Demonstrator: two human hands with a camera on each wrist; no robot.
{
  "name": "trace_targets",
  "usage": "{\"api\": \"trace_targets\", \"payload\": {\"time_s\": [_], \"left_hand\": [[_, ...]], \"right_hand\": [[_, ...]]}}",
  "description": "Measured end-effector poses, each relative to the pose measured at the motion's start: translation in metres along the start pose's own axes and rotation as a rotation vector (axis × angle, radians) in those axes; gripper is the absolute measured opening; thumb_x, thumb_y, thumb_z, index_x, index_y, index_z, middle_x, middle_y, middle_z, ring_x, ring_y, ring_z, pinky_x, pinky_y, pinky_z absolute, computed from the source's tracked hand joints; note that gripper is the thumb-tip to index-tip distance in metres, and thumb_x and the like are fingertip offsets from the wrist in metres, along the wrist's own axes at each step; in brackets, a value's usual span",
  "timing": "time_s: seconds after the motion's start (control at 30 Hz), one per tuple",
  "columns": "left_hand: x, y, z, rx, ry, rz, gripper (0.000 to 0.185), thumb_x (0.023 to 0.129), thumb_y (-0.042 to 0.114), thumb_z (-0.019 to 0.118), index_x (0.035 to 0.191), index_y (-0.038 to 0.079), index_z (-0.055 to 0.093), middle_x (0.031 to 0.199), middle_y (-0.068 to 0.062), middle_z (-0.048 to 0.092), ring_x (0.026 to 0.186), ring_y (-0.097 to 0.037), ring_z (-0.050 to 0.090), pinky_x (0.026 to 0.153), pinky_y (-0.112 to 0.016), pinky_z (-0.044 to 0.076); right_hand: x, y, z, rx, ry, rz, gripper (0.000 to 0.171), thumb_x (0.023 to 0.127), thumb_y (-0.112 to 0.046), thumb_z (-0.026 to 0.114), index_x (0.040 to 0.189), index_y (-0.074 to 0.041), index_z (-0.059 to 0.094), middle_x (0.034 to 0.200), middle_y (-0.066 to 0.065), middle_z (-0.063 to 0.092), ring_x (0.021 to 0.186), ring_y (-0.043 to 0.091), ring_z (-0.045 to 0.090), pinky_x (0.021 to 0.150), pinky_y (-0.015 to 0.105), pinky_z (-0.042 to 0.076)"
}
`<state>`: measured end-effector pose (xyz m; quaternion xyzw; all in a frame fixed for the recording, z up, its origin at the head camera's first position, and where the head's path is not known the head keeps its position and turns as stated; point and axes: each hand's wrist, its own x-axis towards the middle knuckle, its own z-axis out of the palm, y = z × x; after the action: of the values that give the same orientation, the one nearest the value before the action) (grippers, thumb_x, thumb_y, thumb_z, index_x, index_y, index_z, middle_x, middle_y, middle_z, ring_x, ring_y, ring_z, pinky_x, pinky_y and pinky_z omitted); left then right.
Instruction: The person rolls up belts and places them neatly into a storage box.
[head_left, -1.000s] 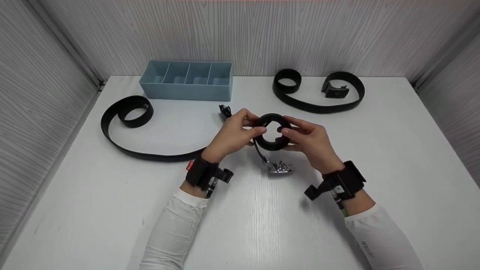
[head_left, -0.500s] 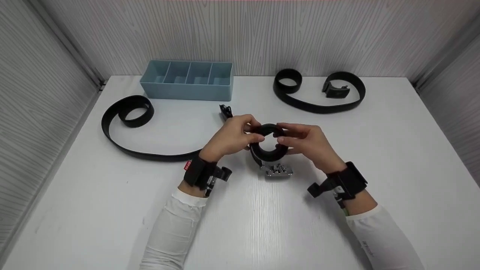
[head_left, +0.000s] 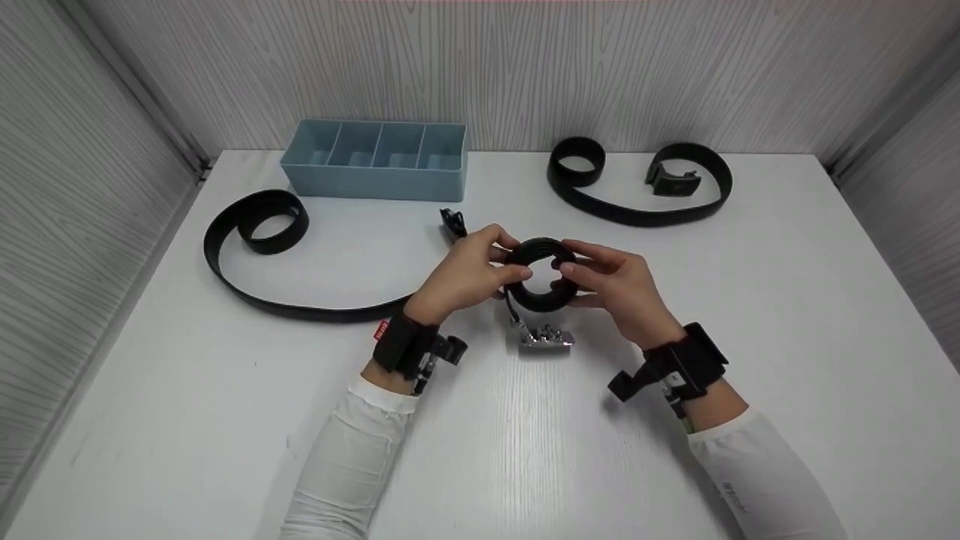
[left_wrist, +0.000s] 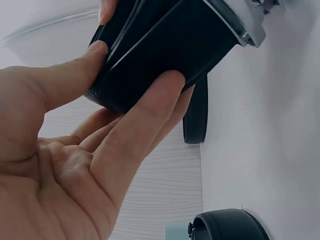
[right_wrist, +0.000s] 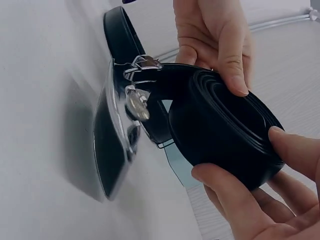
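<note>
Gripping a rolled black belt [head_left: 541, 274] from either side, the left hand [head_left: 466, 276] and right hand [head_left: 622, 289] hold it just above the white table [head_left: 525, 450], near its centre, fingers and thumbs curled round the coil's rim. Its silver buckle [head_left: 545, 338] hangs from the coil's short loose end at 6 o'clock and rests on the table. At 10 o'clock lies a long loose belt [head_left: 255, 225], one end curled. Farther off at 11 o'clock stands a blue divided tray [head_left: 375, 184] by the wall. At 1 o'clock lies another black belt [head_left: 637, 214], curled at both ends.
</note>
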<state>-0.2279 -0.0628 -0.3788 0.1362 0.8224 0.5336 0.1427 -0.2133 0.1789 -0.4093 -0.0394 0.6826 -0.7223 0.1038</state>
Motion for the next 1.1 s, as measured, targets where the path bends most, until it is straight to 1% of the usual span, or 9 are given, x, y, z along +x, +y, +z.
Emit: {"api": "trace_targets", "payload": {"time_s": [0.1,0.27,0.33,0.53,0.63,0.73,0.87,1.0,1.1], "left_hand": [[0.000,0.001,0.000,0.011,-0.008,0.012,0.032,0.098,0.014,0.075,0.125,0.003,0.061,0.121,-0.016,0.073,0.098,-0.020,0.073,0.074,-0.032,0.060],[-0.001,0.002,-0.001,0.114,-0.034,0.052,0.031,0.097,0.014,0.076,0.125,0.005,0.067,0.119,-0.012,0.074,0.097,-0.017,0.067,0.071,-0.029,0.051],[-0.001,0.002,-0.002,0.144,-0.042,0.062,0.032,0.096,0.015,0.077,0.126,0.006,0.068,0.120,-0.012,0.074,0.097,-0.018,0.067,0.070,-0.029,0.049],[-0.001,0.000,-0.001,0.106,-0.035,0.036,0.036,0.096,0.018,0.077,0.128,0.005,0.066,0.122,-0.012,0.074,0.099,-0.017,0.070,0.071,-0.030,0.057],[0.000,-0.001,0.000,0.084,-0.015,0.017,0.036,0.097,0.019,0.077,0.126,0.005,0.064,0.122,-0.012,0.074,0.098,-0.016,0.071,0.071,-0.029,0.058],[0.000,-0.001,0.000,0.088,-0.001,0.012,0.033,0.097,0.019,0.077,0.123,0.004,0.063,0.121,-0.013,0.073,0.094,-0.016,0.070,0.069,-0.027,0.057],[0.000,0.000,0.000,0.105,-0.013,0.029,0.029,0.096,0.017,0.077,0.120,0.004,0.066,0.119,-0.013,0.074,0.091,-0.016,0.069,0.068,-0.027,0.054],[-0.002,0.001,0.000,0.177,-0.042,0.087,0.026,0.095,0.016,0.078,0.118,0.004,0.071,0.115,-0.010,0.076,0.094,-0.016,0.066,0.077,-0.027,0.048],[-0.002,0.001,0.001,0.206,-0.059,0.112,0.026,0.095,0.017,0.078,0.117,0.005,0.073,0.113,-0.008,0.077,0.093,-0.016,0.066,0.077,-0.028,0.048]], "right_hand": [[0.000,-0.001,-0.002,-0.033,-0.028,-0.012,0.051,0.095,-0.011,0.078,0.143,-0.004,0.062,0.126,0.023,0.070,0.102,0.026,0.074,0.084,0.041,0.061],[-0.002,-0.006,-0.003,-0.200,-0.088,-0.043,0.049,0.094,-0.013,0.079,0.141,-0.007,0.065,0.125,0.019,0.071,0.102,0.024,0.073,0.081,0.039,0.062],[-0.003,-0.007,-0.003,-0.237,-0.102,-0.045,0.049,0.094,-0.014,0.079,0.141,-0.007,0.065,0.126,0.017,0.071,0.102,0.023,0.073,0.080,0.037,0.062],[0.000,-0.002,-0.002,-0.150,-0.070,-0.021,0.050,0.094,-0.011,0.079,0.141,-0.005,0.064,0.124,0.018,0.072,0.102,0.023,0.073,0.079,0.038,0.062],[0.001,0.002,-0.002,-0.078,-0.042,0.002,0.051,0.094,-0.010,0.079,0.142,-0.004,0.063,0.125,0.019,0.072,0.106,0.026,0.073,0.081,0.039,0.062],[0.002,0.004,-0.002,-0.044,-0.033,0.018,0.052,0.095,-0.009,0.078,0.144,-0.004,0.061,0.128,0.020,0.070,0.111,0.031,0.071,0.083,0.040,0.062],[0.001,0.001,-0.003,-0.092,-0.060,0.015,0.052,0.095,-0.010,0.078,0.143,-0.005,0.062,0.129,0.021,0.070,0.114,0.035,0.069,0.084,0.040,0.061],[-0.002,-0.003,-0.003,-0.216,-0.108,0.000,0.050,0.094,-0.015,0.079,0.141,-0.007,0.065,0.130,0.017,0.069,0.109,0.030,0.072,0.081,0.037,0.062],[-0.002,-0.004,-0.003,-0.269,-0.121,-0.011,0.049,0.094,-0.016,0.079,0.140,-0.006,0.065,0.131,0.016,0.069,0.105,0.025,0.074,0.078,0.034,0.062]]}}
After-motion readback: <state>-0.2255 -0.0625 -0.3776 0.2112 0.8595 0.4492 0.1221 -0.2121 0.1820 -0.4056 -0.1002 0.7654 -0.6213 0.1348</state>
